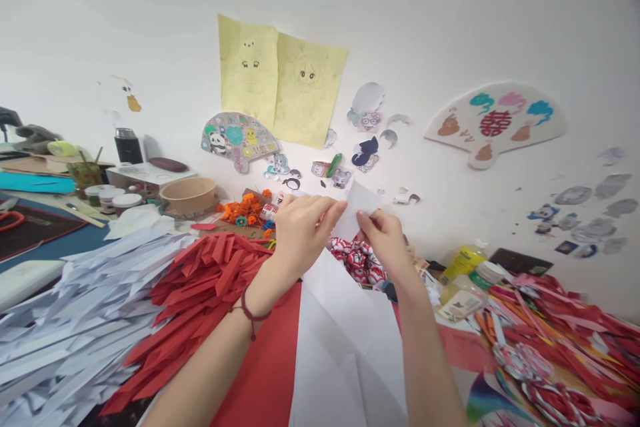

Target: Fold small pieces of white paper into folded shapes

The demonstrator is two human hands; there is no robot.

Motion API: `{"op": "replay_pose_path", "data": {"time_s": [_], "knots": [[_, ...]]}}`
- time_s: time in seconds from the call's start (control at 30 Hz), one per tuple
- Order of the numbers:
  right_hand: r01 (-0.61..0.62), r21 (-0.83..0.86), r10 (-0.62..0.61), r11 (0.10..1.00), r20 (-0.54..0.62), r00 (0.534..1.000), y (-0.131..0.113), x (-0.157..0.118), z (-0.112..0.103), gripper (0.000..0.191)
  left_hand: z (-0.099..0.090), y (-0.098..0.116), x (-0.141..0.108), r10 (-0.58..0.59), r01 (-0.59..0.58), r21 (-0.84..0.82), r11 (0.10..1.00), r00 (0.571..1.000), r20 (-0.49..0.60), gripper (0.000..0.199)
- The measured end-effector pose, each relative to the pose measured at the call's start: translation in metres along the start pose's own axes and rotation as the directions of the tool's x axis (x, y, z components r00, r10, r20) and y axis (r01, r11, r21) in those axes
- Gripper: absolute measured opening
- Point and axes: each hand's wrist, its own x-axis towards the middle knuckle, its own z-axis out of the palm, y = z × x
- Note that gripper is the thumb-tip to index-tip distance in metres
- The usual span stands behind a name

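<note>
A white sheet of paper (361, 202) is held upright between my two hands. My left hand (306, 227), with a dark red cord bracelet at the wrist, is closed on its left edge, fingers curled and thumb forward. The thumb and fingers of my right hand (384, 235) pinch the right side. Below my hands lie overlapping white sheets (340, 360), beside red paper (273, 353). Behind my hands sits a pile of red-and-white rolled paper pieces (357, 261).
White folded strips (100, 307) and red strips (200, 293) are heaped to the left. A tan bowl (187, 197) and black flask (129, 147) stand behind. On the right are a yellow bottle (463, 260) and colourful ribbons (565, 327). Paper fans (500, 123) hang on the wall.
</note>
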Motion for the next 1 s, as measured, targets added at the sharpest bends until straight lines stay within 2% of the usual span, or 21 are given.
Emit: {"op": "replay_pose_path", "data": {"time_s": [0.07,0.13,0.23,0.33,0.43,0.5,0.63,0.77,0.93,1.0], "knots": [[0.008,0.028,-0.009,1.000,0.028,1.000,-0.001,0.000,0.000,0.049,-0.001,0.002,0.002,-0.070,0.073,-0.086,0.994,0.997,0.039,0.047],[0.012,0.037,-0.014,0.999,0.060,0.998,-0.003,-0.001,-0.001,0.052,-0.001,0.002,0.004,-0.124,0.141,-0.217,0.966,0.988,0.093,0.042],[0.005,0.026,-0.007,1.000,0.085,0.996,-0.006,-0.001,0.000,0.054,0.001,0.001,0.006,-0.160,0.219,-0.402,0.889,0.972,0.175,0.031],[0.006,-0.009,-0.005,1.000,0.083,0.997,-0.006,-0.001,0.001,0.052,0.004,-0.001,0.006,-0.186,0.287,-0.540,0.791,0.954,0.235,0.033],[0.038,-0.053,-0.036,0.998,0.053,0.998,-0.005,0.000,0.002,0.048,0.008,-0.003,0.006,-0.218,0.364,-0.626,0.690,0.929,0.300,0.034],[0.071,-0.060,-0.069,0.996,0.037,0.997,-0.003,0.001,0.002,0.044,0.010,-0.004,0.005,-0.234,0.401,-0.634,0.662,0.913,0.334,0.032],[0.090,-0.083,-0.091,0.992,0.001,0.996,-0.002,0.001,0.001,0.034,0.014,-0.004,0.003,-0.243,0.399,-0.573,0.716,0.911,0.332,0.028],[0.052,-0.126,-0.055,0.991,-0.023,0.998,-0.004,0.000,0.001,0.025,0.018,-0.003,0.000,-0.247,0.371,-0.499,0.783,0.922,0.298,0.027],[0.021,-0.016,-0.021,1.000,0.037,0.999,-0.007,-0.002,0.002,0.028,0.020,-0.001,-0.003,-0.265,0.337,-0.436,0.834,0.939,0.219,0.023],[0.012,0.073,-0.020,0.997,0.103,0.994,-0.010,-0.003,0.000,0.029,0.018,0.000,-0.003,-0.262,0.325,-0.419,0.848,0.944,0.203,0.022]]}}
